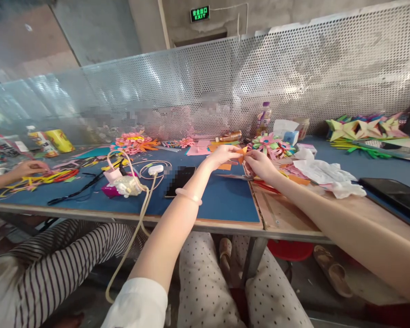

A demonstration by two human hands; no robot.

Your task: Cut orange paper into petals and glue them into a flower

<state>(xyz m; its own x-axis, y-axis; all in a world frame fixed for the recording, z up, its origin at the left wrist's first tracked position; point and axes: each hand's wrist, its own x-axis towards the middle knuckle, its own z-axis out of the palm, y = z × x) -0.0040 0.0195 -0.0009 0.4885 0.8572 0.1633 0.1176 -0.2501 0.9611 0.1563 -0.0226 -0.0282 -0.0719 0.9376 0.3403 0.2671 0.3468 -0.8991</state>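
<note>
So going across the blue mat (225, 200): way off its left end a co-worker's hand (27, 168) is resting on a pile of paper strips (44, 178), and that person's striped trouser leg (71, 255) is sticking out under the table edge. Further along on the mat there's a pink paper flower (133, 142) sitting toward the back, a white charger (156, 169) with its cable looping around, and a black phone (180, 180) lying flat. Then the person's own left hand (222, 155) is reaching out over the mat's right part, fingers curled in and pinching one side of a small orange paper (242, 154). The right hand (261, 165) is just past the mat's right edge, also closed down to a pinch on the other side of that same paper, so it's being held up between both hands just above the mat's far right corner. Right of the mat, crumpled white paper (324, 175) is lying on the bare wood, and a dark tablet (396, 197) is sitting near the far end.
</note>
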